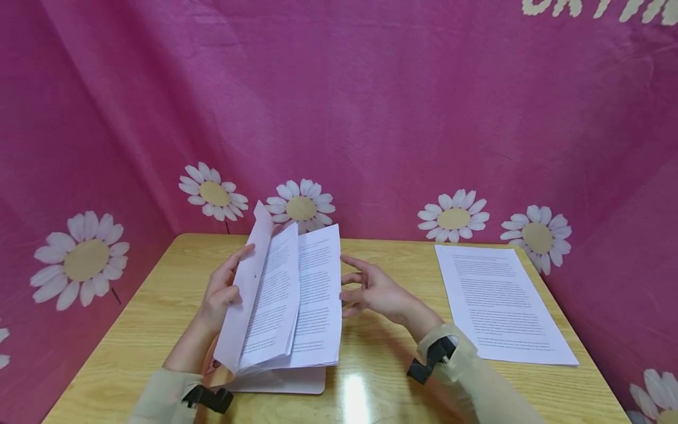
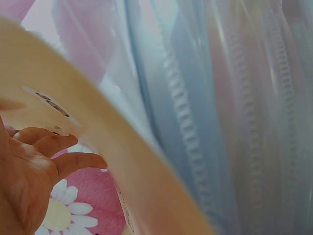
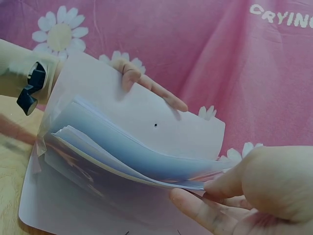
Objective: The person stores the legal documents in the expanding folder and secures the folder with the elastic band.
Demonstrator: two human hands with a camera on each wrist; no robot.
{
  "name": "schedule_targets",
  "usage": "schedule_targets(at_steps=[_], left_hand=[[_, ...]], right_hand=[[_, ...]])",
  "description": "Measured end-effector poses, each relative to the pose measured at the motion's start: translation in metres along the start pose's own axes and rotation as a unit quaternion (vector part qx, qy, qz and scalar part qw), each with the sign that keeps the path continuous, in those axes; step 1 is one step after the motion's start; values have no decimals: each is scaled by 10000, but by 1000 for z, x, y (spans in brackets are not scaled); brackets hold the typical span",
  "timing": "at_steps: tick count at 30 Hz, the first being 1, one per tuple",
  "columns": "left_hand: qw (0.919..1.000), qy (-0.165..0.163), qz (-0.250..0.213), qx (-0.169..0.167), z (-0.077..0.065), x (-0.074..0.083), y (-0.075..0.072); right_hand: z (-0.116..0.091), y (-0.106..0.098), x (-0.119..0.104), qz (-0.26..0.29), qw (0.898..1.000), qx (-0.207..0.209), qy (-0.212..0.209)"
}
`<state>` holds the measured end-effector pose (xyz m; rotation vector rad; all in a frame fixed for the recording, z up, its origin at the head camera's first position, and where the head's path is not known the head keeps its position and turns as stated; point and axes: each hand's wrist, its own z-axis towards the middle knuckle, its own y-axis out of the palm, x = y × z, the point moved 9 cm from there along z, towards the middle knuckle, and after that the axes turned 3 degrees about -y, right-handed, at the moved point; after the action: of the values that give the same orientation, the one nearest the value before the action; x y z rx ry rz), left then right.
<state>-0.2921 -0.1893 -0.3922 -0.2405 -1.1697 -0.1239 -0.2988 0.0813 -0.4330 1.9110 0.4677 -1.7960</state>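
Note:
A display folder with a pale pink cover [image 1: 245,306] stands opened up and tilted over the table. My left hand [image 1: 218,297] holds that cover by its left edge, thumb on the inner face. Printed pages [image 1: 318,294] in clear pockets fan out from the spine. At their right edge my right hand [image 1: 378,291] pinches a pocket, thumb above and fingers beneath in the right wrist view. The folder's lower cover [image 1: 288,383] lies under the pages. In the left wrist view, the orange outer side [image 2: 146,176] of the folder shows, with translucent pockets [image 2: 186,117] beyond.
Loose printed paper [image 1: 498,300] lies at the right side of the wooden table [image 1: 392,377]. A pink cloth [image 1: 371,118] with daisies hangs behind and along both sides. Dark camera mounts [image 1: 434,359] sit on both wrists.

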Motion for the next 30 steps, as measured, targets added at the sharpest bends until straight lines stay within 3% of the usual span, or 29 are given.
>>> schedule_targets(at_steps=[15,30], left_hand=[[9999,-137,-47,-39,1,-1,2],[10000,-36,12,31,0,1,3]], right_hand=[[11,10,-1,-178,9998,13,-40],[25,23,6,-225,9997,-12,105]])
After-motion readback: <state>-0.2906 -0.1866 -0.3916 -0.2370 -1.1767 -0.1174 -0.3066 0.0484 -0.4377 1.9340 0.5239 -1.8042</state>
